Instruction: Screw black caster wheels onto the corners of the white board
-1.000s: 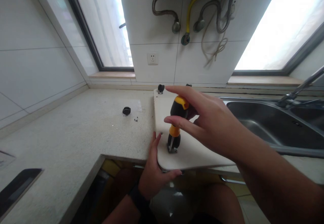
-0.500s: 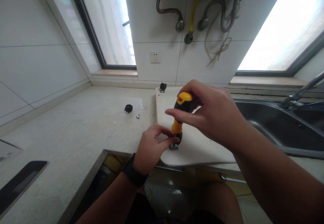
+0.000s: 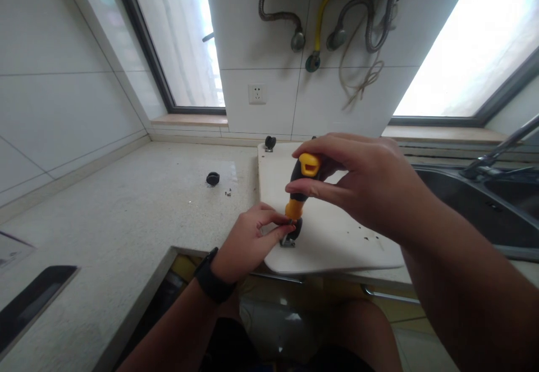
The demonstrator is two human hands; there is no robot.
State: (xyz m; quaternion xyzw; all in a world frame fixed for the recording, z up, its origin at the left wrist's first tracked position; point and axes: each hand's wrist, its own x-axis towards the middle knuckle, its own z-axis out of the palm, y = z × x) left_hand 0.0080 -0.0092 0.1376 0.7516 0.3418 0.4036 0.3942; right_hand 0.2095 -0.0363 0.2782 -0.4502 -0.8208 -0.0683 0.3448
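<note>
My right hand (image 3: pixel 349 173) is closed around the handle of a yellow and black screwdriver (image 3: pixel 296 206), thumb and fingers on either side. The screwdriver slants down onto the metal plate of a black caster wheel (image 3: pixel 297 229). That caster stands at the near left corner of a white board (image 3: pixel 324 248). My left hand (image 3: pixel 256 234), with a black watch on its wrist, pinches the screwdriver's shaft just below the handle. The tip and any screw under it are too small to make out.
Another caster (image 3: pixel 270 143) stands on the board's far left corner. A loose caster (image 3: pixel 213 179) and several small screws (image 3: pixel 228 192) lie on the speckled countertop (image 3: pixel 138 203). A steel sink (image 3: pixel 455 209) is at the right. The counter has a cutout edge at front left.
My right hand has turned the screwdriver handle slightly and shifted a little to the right. My left hand still pinches the shaft. Small dark holes on the board's right now show.
</note>
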